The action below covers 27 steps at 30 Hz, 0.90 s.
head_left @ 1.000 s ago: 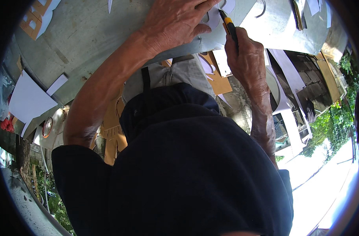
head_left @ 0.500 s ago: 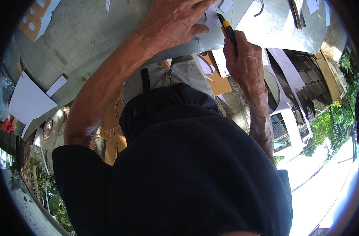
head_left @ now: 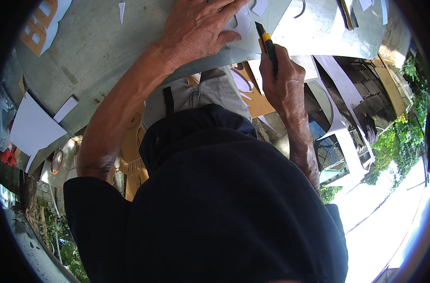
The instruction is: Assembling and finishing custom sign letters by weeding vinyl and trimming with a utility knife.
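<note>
My right hand (head_left: 285, 75) is wrapped round a black and yellow snap-off utility knife (head_left: 268, 47). Its dark blade points up and away from me, just right of a curved white cut-out piece (head_left: 243, 21). That piece lies on a grey metal tabletop (head_left: 130, 42). My left hand (head_left: 196, 33) rests over the piece's left side, fingers stretched out and thumb apart, and some fingertips run out of the upper edge of the picture. A second white curved bit (head_left: 259, 7) is just beyond the piece.
Brown and white cut-out lettering (head_left: 42, 28) lies at the far left of the table, near a thin white sliver (head_left: 122, 12). A large white sheet (head_left: 35, 125) is off to the left. Brown cut board (head_left: 255, 92) and long white strips (head_left: 340, 80) are below the table's near edge.
My right hand has drawn the knife back toward me, and its blade now shows clear of the white piece. My left hand stays spread there; the whole view has shifted slightly.
</note>
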Each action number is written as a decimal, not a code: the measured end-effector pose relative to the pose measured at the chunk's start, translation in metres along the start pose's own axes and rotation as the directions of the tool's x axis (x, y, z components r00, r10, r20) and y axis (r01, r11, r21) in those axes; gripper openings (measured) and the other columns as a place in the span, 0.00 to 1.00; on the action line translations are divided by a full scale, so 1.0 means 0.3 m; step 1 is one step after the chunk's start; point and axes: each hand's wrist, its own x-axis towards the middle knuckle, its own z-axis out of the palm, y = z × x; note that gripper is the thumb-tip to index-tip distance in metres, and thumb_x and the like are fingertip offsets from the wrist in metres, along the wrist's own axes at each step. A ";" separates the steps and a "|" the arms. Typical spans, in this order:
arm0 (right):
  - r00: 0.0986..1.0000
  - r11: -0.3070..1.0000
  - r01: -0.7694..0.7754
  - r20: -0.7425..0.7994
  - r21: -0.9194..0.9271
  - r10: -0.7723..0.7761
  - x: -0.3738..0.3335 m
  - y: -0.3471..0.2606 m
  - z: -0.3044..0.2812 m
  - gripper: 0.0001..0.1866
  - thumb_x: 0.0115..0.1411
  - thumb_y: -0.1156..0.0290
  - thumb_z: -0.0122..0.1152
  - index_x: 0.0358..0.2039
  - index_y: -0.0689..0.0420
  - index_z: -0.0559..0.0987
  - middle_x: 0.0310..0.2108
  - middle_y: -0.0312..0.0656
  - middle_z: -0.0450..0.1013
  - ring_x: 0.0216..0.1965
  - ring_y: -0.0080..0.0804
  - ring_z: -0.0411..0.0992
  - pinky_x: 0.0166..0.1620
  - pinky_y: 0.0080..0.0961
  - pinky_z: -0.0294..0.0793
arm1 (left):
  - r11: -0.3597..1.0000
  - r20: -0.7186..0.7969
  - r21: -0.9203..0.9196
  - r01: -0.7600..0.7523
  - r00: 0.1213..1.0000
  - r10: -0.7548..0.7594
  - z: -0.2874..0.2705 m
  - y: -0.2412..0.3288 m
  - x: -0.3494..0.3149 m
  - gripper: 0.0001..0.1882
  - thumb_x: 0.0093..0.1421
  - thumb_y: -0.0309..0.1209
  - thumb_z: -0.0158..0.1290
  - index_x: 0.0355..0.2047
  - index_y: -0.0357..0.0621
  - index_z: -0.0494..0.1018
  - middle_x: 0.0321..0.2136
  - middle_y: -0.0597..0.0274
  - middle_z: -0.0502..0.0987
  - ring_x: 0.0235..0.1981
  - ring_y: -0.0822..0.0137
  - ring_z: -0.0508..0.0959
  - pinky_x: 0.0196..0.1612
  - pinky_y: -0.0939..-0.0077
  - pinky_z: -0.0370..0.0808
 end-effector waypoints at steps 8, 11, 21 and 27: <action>0.999 0.998 0.038 0.020 -0.055 -0.037 0.037 0.005 0.003 0.09 0.65 0.71 0.57 0.35 0.63 0.69 0.24 0.52 0.76 0.22 0.51 0.77 0.24 0.44 0.73 | 1.000 0.006 -0.026 -0.002 1.000 0.002 0.006 0.005 0.000 0.42 0.58 0.49 0.60 0.67 0.41 0.61 0.72 0.57 0.54 0.73 0.38 0.43 0.70 0.30 0.41; 0.999 0.996 0.041 0.028 -0.074 -0.039 0.041 0.001 0.003 0.09 0.65 0.71 0.56 0.34 0.62 0.69 0.24 0.52 0.76 0.22 0.51 0.77 0.25 0.44 0.74 | 0.999 0.001 0.038 -0.005 1.000 0.005 0.010 0.004 -0.003 0.43 0.58 0.50 0.60 0.67 0.41 0.61 0.72 0.57 0.54 0.73 0.38 0.43 0.70 0.30 0.40; 0.995 0.996 -0.009 0.099 -0.092 0.019 0.067 -0.027 -0.028 0.09 0.67 0.70 0.55 0.33 0.63 0.70 0.22 0.53 0.76 0.22 0.52 0.78 0.25 0.43 0.74 | 1.000 0.004 0.020 -0.004 1.000 0.004 0.011 0.002 -0.004 0.42 0.59 0.50 0.59 0.68 0.41 0.60 0.72 0.57 0.53 0.73 0.38 0.42 0.70 0.30 0.40; 0.992 0.994 -0.014 0.121 -0.104 0.027 0.071 -0.042 -0.039 0.10 0.66 0.71 0.55 0.33 0.64 0.70 0.21 0.55 0.76 0.21 0.52 0.78 0.25 0.44 0.73 | 1.000 -0.005 0.023 -0.002 1.000 0.003 0.013 0.005 -0.003 0.42 0.59 0.49 0.59 0.68 0.41 0.60 0.72 0.58 0.53 0.73 0.39 0.42 0.71 0.31 0.41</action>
